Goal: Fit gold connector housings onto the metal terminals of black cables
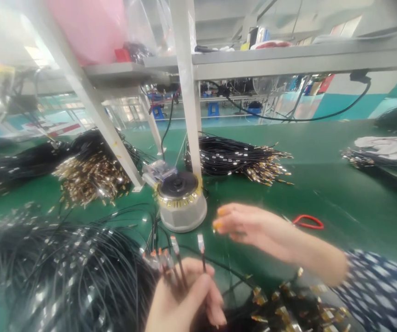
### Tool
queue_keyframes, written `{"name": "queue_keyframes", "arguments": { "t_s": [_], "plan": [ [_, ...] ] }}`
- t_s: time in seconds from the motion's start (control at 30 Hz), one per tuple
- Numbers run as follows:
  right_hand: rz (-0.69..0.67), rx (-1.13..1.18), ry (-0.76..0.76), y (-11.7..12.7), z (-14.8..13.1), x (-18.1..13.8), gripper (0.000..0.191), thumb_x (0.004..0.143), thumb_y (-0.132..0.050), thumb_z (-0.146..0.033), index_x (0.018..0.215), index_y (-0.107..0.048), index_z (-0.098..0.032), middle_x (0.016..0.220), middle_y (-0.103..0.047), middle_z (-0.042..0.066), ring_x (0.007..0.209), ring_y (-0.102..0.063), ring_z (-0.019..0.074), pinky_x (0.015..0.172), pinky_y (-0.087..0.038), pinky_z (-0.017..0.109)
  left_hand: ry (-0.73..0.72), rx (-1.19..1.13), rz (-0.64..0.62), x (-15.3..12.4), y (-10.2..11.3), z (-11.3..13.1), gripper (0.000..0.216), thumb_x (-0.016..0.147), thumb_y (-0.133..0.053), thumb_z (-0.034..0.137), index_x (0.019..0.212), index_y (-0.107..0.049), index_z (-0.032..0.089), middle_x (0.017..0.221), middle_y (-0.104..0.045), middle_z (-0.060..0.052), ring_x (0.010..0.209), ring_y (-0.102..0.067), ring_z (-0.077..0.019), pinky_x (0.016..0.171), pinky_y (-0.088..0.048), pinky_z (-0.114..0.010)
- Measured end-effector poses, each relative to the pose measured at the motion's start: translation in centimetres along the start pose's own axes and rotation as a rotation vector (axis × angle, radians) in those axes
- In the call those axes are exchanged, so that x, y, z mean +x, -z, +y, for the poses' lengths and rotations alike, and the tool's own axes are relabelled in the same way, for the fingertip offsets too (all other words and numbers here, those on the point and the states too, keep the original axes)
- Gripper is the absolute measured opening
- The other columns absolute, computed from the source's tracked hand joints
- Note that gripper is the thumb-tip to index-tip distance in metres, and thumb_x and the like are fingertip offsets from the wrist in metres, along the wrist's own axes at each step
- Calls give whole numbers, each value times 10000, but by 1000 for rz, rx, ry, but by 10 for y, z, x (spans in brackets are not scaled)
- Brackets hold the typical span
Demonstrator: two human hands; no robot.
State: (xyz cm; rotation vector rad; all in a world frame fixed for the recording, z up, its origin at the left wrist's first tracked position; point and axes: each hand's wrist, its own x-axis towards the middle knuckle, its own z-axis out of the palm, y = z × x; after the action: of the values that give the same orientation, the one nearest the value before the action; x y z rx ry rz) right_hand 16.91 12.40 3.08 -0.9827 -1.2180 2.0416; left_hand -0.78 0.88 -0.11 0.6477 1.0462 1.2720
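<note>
My left hand (188, 299) is closed around several thin black cables (203, 260), whose silver ends with orange tips stick up above the fingers. Right of it, my right hand (250, 228) hovers above the green table, its fingertips covered in yellow-orange. The fingers are drawn together with a tiny bright speck at the tips, too small to name. Just beyond both hands stands a round device (183, 214) with a pale grey base and a black disc on top. Small yellow metal pieces (177, 203) ring its upper edge.
Black cables (81, 272) heap at the left, with more bundles (233, 157) behind the device. Brass-coloured ends (285, 313) lie at the lower right. A red-handled tool (308, 222) rests beyond my right forearm. White posts (189, 92) carry a shelf (288, 60) above the green table (323, 184).
</note>
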Motion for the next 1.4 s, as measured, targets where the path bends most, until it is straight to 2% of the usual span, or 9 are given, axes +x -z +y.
{"name": "queue_keyframes", "arguments": {
  "t_s": [0.17,0.37,0.5,0.67,0.8,0.97,1.13,1.27,1.4],
  "plan": [
    [-28,97,3,-4,32,-51,283,916,-583,-320,1181,-588,-222,1184,-695,83,1086,-594,190,887,-375,335,-26,91,5,2,-3,2,192,803,-721,331,861,-651,162,529,-631,25,399,-561,-107,447,-432,-213],
    [-42,111,200,-22,54,-58,275,947,-543,-316,1219,-549,-276,1236,-668,39,1174,-547,171,1008,-328,344,-82,195,19,2,-2,2,172,819,-702,278,928,-647,158,522,-625,30,408,-562,-103,472,-415,-210],
    [-39,16,269,-30,61,-57,264,959,-521,-302,1223,-515,-294,1240,-668,34,1191,-557,164,1043,-335,360,-65,178,18,2,-2,2,146,793,-727,268,786,-628,161,521,-627,30,370,-549,-99,424,-403,-200],
    [225,-273,291,-40,58,-55,333,919,-564,-275,1236,-463,-306,1260,-641,26,1168,-567,187,1014,-357,419,-66,181,22,3,-2,0,156,801,-721,272,740,-633,159,498,-613,34,356,-537,-93,403,-407,-194],
    [324,-421,317,-49,49,-49,413,774,-702,-193,1126,-505,-281,1002,-724,-26,1005,-636,187,937,-392,398,-69,193,-8,4,0,-1,140,802,-720,264,757,-638,160,497,-618,30,365,-547,-102,415,-427,-207],
    [429,-389,381,-44,41,-38,249,768,-698,-177,952,-539,-231,733,-693,-43,744,-633,154,750,-433,334,-66,160,9,1,-2,0,165,787,-725,259,892,-673,144,503,-634,21,375,-578,-124,415,-439,-217],
    [341,2,472,-43,31,-27,316,737,-751,-199,959,-530,-241,880,-649,-24,826,-673,151,794,-526,314,-61,211,-22,-1,-6,-1,125,810,-702,247,873,-672,143,484,-628,18,389,-587,-134,427,-447,-225],
    [320,-15,469,-50,24,-22,379,699,-775,-151,968,-526,-248,956,-617,-27,754,-697,133,755,-564,289,-70,264,-57,-1,-2,-4,135,826,-691,286,865,-692,157,566,-675,-8,489,-629,-161,507,-501,-262],
    [253,-48,418,-47,22,-24,413,694,-779,-136,992,-520,-256,959,-584,-39,679,-679,99,668,-556,241,-202,361,61,-4,6,2,140,839,-686,306,876,-743,183,811,-714,-32,728,-607,-139,669,-479,-213]
  ]
}}
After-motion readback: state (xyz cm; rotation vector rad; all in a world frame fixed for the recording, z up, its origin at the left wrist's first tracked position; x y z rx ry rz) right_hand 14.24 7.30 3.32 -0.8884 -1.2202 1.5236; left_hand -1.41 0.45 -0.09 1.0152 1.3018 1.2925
